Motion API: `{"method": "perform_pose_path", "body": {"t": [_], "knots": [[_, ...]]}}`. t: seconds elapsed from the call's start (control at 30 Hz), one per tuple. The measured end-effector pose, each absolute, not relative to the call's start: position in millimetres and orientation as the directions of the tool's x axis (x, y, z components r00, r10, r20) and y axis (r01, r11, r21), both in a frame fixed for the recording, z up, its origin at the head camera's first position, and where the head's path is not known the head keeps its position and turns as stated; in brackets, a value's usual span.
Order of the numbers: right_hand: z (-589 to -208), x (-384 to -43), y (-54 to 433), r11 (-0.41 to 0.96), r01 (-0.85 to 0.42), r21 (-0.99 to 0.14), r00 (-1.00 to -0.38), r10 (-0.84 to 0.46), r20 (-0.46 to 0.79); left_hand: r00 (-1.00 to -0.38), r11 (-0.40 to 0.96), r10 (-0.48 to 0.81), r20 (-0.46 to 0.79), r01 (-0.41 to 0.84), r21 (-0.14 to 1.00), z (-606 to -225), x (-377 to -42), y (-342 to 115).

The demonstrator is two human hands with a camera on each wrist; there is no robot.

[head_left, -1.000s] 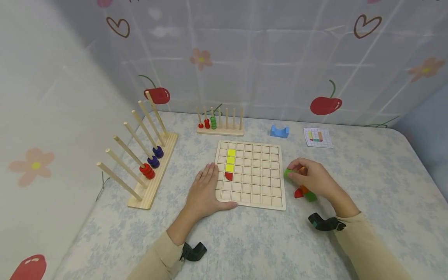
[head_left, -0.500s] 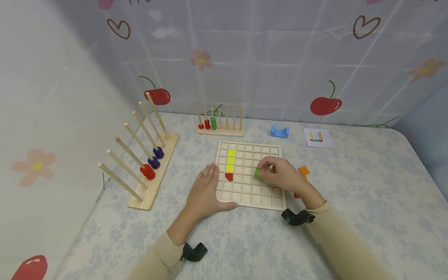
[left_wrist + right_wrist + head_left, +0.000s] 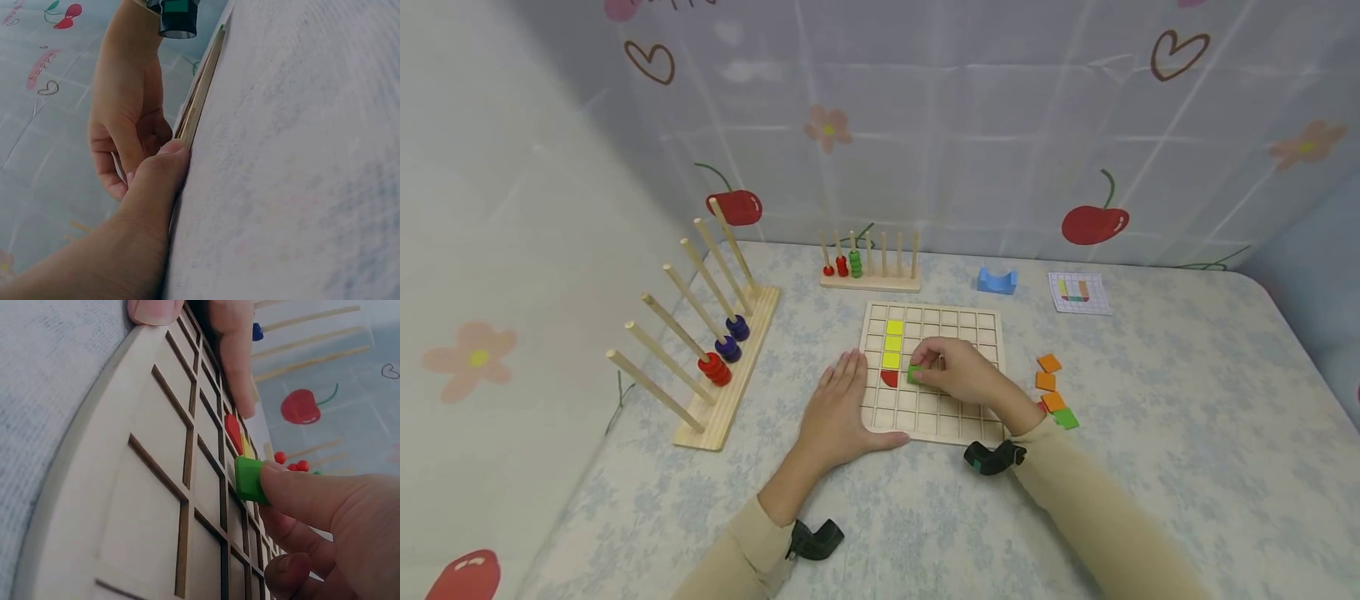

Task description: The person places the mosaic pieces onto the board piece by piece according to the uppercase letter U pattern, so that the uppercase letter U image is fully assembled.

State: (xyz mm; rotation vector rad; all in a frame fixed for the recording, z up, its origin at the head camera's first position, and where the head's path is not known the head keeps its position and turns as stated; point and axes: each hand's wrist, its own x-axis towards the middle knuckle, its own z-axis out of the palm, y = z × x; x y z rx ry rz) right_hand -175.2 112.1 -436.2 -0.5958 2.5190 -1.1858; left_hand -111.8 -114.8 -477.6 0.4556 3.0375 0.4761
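Note:
A wooden grid board (image 3: pixel 950 427) lies flat on the table. Three yellow square tiles (image 3: pixel 892 343) stand in a column near its left side, with a red quarter-round tile (image 3: pixel 889 379) just below them. Between thumb and fingers my right hand (image 3: pixel 962 372) pinches a green square tile (image 3: pixel 250 479), held over the board just right of the red tile. My left hand (image 3: pixel 838 417) lies with straight fingers along the board's left edge, its thumb at the front corner. In the left wrist view the green tile is hidden.
Right of the board lie several orange tiles (image 3: pixel 1046 381), another green tile (image 3: pixel 1066 418) and a partly covered red one. A pattern card (image 3: pixel 1079 293) and a blue arch block (image 3: pixel 997 282) sit behind. Peg racks with beads stand at left (image 3: pixel 727 375) and back (image 3: pixel 870 283).
My right hand has carried the green tile leftward from beside the loose tiles, over the board, to next to the red tile. The left hand has stayed in place.

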Motion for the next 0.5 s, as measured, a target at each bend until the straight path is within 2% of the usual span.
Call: {"method": "perform_pose_path", "body": {"t": [0.5], "knots": [[-440.9,-178.1,102.3,0.624,-0.267,-0.734,-0.867,-0.488,-0.1,-0.961,0.919,0.276,-0.028,0.256,0.3,-477.6,-110.6,-113.0]]}}
